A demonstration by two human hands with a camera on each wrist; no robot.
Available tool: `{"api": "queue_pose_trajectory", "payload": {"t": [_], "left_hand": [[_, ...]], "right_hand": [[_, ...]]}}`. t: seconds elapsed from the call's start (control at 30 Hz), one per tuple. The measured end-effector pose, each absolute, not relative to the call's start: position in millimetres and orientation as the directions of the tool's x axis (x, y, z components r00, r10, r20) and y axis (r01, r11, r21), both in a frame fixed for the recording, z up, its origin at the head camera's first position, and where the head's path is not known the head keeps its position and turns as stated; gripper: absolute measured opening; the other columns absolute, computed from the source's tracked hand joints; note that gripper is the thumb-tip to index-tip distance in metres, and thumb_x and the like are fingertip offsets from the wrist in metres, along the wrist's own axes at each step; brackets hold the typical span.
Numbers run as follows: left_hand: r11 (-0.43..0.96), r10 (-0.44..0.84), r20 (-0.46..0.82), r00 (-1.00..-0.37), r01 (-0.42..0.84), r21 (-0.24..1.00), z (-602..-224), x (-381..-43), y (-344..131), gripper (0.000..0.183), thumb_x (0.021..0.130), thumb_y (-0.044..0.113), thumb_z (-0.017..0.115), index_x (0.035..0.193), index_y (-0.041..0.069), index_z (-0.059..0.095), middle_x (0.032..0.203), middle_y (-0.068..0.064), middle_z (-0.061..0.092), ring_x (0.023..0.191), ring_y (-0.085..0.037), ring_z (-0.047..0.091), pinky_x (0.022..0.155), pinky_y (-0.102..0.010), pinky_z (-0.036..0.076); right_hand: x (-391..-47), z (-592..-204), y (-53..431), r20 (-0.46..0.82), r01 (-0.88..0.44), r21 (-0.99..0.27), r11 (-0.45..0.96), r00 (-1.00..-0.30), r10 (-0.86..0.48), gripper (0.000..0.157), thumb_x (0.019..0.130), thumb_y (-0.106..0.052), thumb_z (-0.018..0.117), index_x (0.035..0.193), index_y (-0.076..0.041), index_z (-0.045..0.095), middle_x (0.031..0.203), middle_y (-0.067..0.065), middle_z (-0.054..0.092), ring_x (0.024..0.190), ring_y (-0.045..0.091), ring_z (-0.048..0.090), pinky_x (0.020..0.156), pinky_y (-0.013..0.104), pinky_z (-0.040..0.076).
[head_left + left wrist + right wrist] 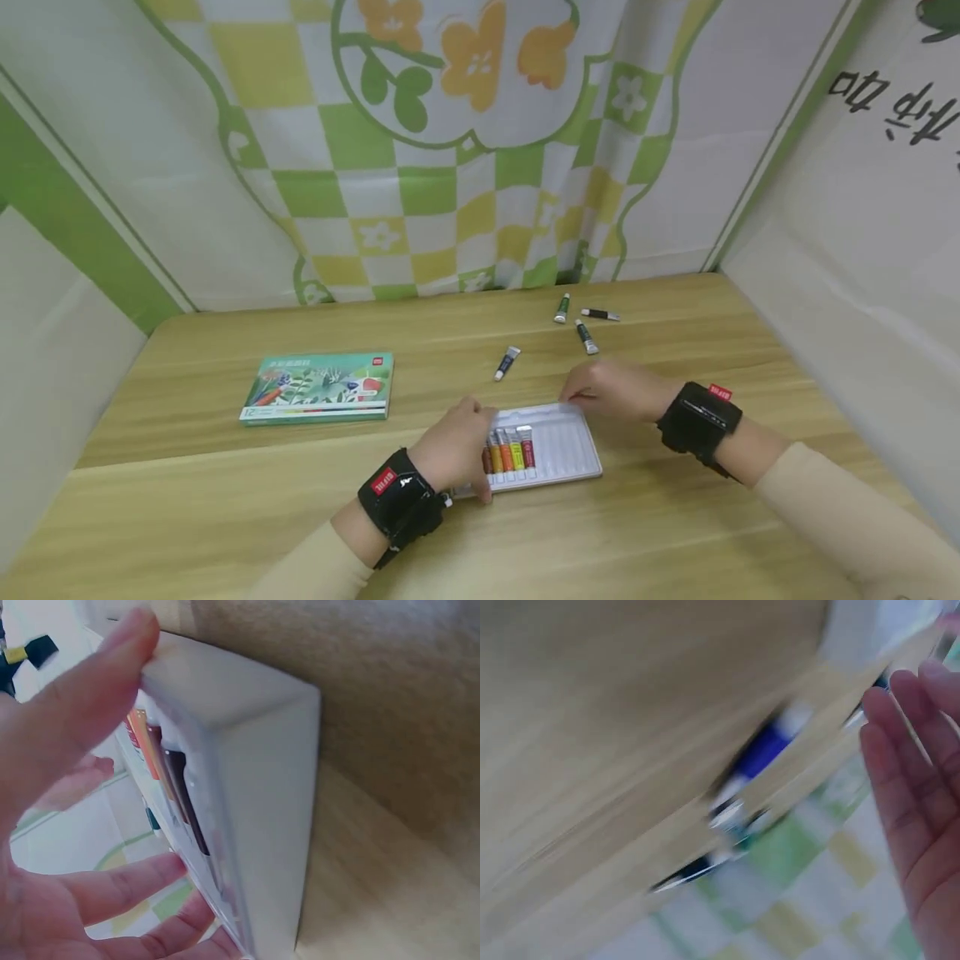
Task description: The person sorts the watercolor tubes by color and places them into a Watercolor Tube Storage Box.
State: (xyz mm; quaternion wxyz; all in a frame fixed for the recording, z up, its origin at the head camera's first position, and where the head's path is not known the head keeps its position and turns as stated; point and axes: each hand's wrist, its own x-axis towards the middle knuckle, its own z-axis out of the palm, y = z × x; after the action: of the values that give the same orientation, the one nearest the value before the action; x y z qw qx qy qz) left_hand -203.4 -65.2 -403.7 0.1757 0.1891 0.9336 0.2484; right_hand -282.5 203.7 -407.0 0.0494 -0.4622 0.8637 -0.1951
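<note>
A white plastic tray (561, 450) lies on the wooden table, with a row of small paint tubes (512, 454) in its left part: reds, oranges, yellow and brown. My left hand (452, 442) grips the tray's left end, thumb along the near edge and fingers along the far edge. In the left wrist view, the tray's side wall (262, 802) faces me, with dark and orange tubes inside. My right hand (618, 390) is at the tray's far right corner. Its fingers (889, 761) are nearly straight in the right wrist view, with no tube visible in them.
Loose tubes lie beyond the tray: a dark blue one (507, 364), a green one (562, 308), a black one (601, 315) and a dark green one (587, 337). A teal illustrated paint box (318, 387) lies to the left. A checkered curtain (427, 192) hangs behind the table.
</note>
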Motion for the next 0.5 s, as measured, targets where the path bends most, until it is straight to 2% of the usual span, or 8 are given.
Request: {"api": "queue_pose_trajectory", "payload": {"t": [0.13, 0.23, 0.33, 0.5], "left_hand": [[0.812, 0.433, -0.242, -0.868, 0.259, 0.522, -401.7, -205.2, -64.4, 0.104, 0.051, 0.008, 0.103, 0.142, -0.005, 0.055, 0.133, -0.022, 0.052, 0.114, -0.033, 0.056, 0.097, -0.047, 0.051], [0.819, 0.430, -0.249, -0.868, 0.259, 0.512, -402.1, -205.9, -64.0, 0.103, 0.052, 0.009, 0.103, 0.142, -0.003, 0.055, 0.134, -0.021, 0.052, 0.114, -0.033, 0.055, 0.097, -0.047, 0.051], [0.821, 0.433, -0.250, -0.866, 0.264, 0.506, -403.5, -206.5, -63.9, 0.103, 0.052, 0.011, 0.103, 0.142, -0.002, 0.056, 0.135, -0.021, 0.052, 0.115, -0.033, 0.055, 0.097, -0.047, 0.051], [0.827, 0.423, -0.254, -0.870, 0.256, 0.501, -405.7, -205.8, -65.1, 0.103, 0.052, 0.011, 0.103, 0.142, -0.002, 0.056, 0.135, -0.021, 0.053, 0.115, -0.032, 0.054, 0.097, -0.046, 0.051]], "right_hand": [[-313.7, -407.4, 224.1, 0.010, -0.585, -0.421, 0.693, -0.767, -0.641, 0.011, 0.092, 0.002, 0.069, 0.099, 0.000, 0.078, 0.097, 0.010, 0.076, 0.083, 0.017, 0.066, 0.072, 0.031, 0.054], [-328.0, -404.5, 235.2, -0.070, -0.434, -0.436, 0.788, -0.857, -0.510, 0.011, 0.092, 0.001, 0.066, 0.096, 0.002, 0.076, 0.092, 0.010, 0.074, 0.075, 0.017, 0.059, 0.067, 0.031, 0.048], [-333.8, -400.0, 238.9, -0.163, -0.313, -0.426, 0.849, -0.896, -0.412, 0.012, 0.093, -0.006, 0.067, 0.083, -0.001, 0.071, 0.074, 0.005, 0.068, 0.063, 0.015, 0.054, 0.060, 0.029, 0.044], [-334.7, -397.2, 234.6, -0.333, -0.186, -0.355, 0.916, -0.890, -0.310, 0.044, 0.097, -0.033, 0.068, 0.060, -0.011, 0.057, 0.054, -0.003, 0.052, 0.049, 0.010, 0.045, 0.052, 0.026, 0.037]]}}
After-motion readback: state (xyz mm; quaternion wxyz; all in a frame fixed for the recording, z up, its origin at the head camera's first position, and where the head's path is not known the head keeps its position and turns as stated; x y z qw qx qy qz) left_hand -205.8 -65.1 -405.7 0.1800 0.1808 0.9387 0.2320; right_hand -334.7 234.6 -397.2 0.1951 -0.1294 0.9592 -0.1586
